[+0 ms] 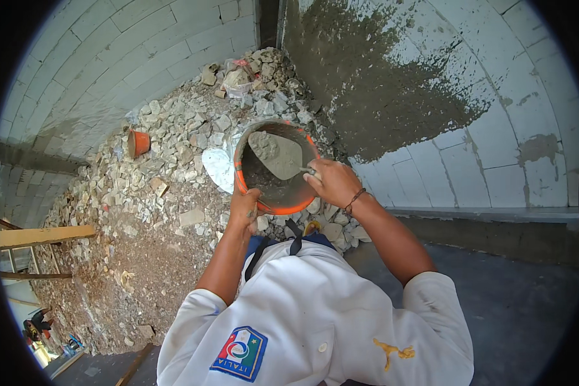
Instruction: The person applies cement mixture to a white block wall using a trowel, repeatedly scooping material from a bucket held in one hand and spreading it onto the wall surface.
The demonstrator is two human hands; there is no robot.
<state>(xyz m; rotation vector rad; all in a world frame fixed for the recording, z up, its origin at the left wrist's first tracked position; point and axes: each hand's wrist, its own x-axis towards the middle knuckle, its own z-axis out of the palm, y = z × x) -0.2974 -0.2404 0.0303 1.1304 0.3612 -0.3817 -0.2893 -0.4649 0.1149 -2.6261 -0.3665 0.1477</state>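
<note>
An orange bucket (283, 209), its inside coated in grey mortar, is held up in front of my body. My left hand (244, 204) grips its near left rim, fingers closed over the edge. With my right hand (333, 183) I hold a trowel (288, 159) by its handle at the bucket's right side. The broad blade lies over the bucket's opening and carries a lump of wet mortar (264, 147) toward its far left end. Beneath the blade, part of the bucket's inside is hidden.
Broken rubble (180, 161) covers the ground ahead and left. A small orange container (138, 143) lies on it. To the right rises a block wall (424, 177) partly smeared with wet mortar (367, 83). Another block wall (135, 51) stands far left. A yellow beam (45, 236) juts in at left.
</note>
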